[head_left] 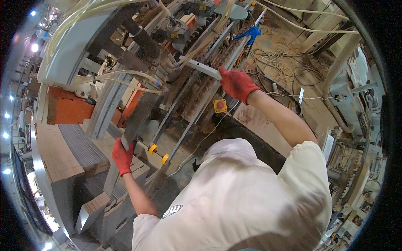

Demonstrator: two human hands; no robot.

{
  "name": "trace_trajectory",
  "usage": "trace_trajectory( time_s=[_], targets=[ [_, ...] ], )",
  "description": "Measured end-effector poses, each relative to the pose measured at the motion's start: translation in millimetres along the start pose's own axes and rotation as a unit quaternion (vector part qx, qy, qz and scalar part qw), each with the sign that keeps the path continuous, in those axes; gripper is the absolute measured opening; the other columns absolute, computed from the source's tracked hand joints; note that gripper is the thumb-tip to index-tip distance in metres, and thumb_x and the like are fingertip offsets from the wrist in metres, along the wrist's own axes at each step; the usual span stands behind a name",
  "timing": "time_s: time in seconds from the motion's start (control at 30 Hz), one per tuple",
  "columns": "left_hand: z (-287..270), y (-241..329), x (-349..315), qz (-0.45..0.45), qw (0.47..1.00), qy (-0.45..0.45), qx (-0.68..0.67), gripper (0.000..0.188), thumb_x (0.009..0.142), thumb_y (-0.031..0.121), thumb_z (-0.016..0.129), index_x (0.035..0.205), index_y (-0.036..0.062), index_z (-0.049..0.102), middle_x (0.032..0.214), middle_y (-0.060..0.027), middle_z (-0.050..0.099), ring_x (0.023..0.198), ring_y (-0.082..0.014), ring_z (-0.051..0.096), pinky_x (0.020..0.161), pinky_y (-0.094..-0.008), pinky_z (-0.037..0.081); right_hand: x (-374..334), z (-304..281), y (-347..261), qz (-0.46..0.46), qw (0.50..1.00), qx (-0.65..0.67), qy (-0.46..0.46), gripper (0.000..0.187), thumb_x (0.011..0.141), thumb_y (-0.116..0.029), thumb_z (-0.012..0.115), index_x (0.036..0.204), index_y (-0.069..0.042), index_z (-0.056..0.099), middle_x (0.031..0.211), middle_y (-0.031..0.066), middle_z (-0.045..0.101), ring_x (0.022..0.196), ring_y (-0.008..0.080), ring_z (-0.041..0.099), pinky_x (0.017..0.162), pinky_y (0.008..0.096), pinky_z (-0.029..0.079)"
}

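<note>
My left hand (122, 157), in a red work glove, is closed around the lower end of a long, flat grey board (141, 115). That board slants up toward the machine, and its far end is lost among the machine parts. My right hand (237, 85), in a matching red glove, has its fingers wrapped round the end of a pale metal bar (204, 68). The bar runs left from my fist to the machine's cylinders. Just below my right hand is a yellow box with a red stop button (220, 106).
Stacks of grey boards (81, 144) stand at the left. Metal rails (190, 125) with yellow rollers (159, 154) run diagonally through the middle. A blue air gun (251, 34) hangs at the far rail. Tangled cables (284, 62) lie on the floor to the right. Clear hoses (125, 75) cross the machine.
</note>
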State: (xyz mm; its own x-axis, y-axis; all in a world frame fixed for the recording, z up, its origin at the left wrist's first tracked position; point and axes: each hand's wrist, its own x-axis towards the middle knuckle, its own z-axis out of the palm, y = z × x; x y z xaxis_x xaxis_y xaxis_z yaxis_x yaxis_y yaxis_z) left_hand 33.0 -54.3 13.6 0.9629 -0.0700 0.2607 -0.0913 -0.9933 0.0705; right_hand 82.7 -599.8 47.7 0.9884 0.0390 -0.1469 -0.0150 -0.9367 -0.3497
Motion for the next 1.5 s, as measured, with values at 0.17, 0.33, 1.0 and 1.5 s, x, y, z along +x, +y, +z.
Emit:
trace_trajectory(
  time_s=[0.17, 0.33, 1.0, 1.5],
  targets=[
    [-0.4, 1.6, -0.3, -0.005, 1.000, -0.002, 0.007, 0.043, 0.082, 0.034, 0.080, 0.107, 0.0044, 0.062, 0.097, -0.0214, 0.068, 0.091, -0.0425, 0.065, 0.074, -0.0503, 0.051, 0.9, -1.1, -2.8, 0.055, 0.992, 0.109, -0.024, 0.039, 0.105, -0.035, 0.041, 0.114, -0.003, 0.062, 0.089, 0.0220, 0.072, 0.086, 0.0444, 0.070, 0.079, 0.0547, 0.053],
    [0.2, -1.5, -2.2, -0.005, 1.000, -0.015, 0.012, 0.042, 0.082, 0.035, 0.080, 0.106, 0.0047, 0.063, 0.097, -0.0214, 0.069, 0.092, -0.0422, 0.065, 0.075, -0.0499, 0.051, -0.5, 1.8, -1.6, 0.038, 0.996, 0.083, 0.004, 0.056, 0.107, -0.041, 0.031, 0.093, -0.002, 0.068, 0.088, 0.0231, 0.071, 0.086, 0.0447, 0.069, 0.082, 0.0542, 0.052],
    [-3.7, -13.7, -25.6, -0.077, 0.993, -0.032, 0.078, 0.079, 0.076, 0.043, 0.083, 0.142, 0.0182, 0.050, 0.135, -0.0075, 0.060, 0.127, -0.0304, 0.054, 0.105, -0.0561, 0.034, 16.1, 27.9, 18.4, -0.017, 0.999, 0.029, 0.040, 0.036, 0.098, -0.033, 0.053, 0.121, -0.006, 0.054, 0.094, 0.0238, 0.070, 0.089, 0.0479, 0.067, 0.075, 0.0566, 0.052],
    [-23.7, -29.2, -39.7, -0.147, 0.982, -0.110, 0.051, 0.075, 0.072, 0.030, 0.083, 0.140, 0.0206, 0.053, 0.131, -0.0066, 0.063, 0.124, -0.0295, 0.058, 0.102, -0.0564, 0.037, 5.2, 26.1, 21.2, -0.073, 0.992, 0.048, 0.093, 0.046, 0.106, -0.038, 0.036, 0.122, -0.004, 0.064, 0.086, 0.0251, 0.070, 0.080, 0.0466, 0.067, 0.074, 0.0540, 0.053]
  ],
)
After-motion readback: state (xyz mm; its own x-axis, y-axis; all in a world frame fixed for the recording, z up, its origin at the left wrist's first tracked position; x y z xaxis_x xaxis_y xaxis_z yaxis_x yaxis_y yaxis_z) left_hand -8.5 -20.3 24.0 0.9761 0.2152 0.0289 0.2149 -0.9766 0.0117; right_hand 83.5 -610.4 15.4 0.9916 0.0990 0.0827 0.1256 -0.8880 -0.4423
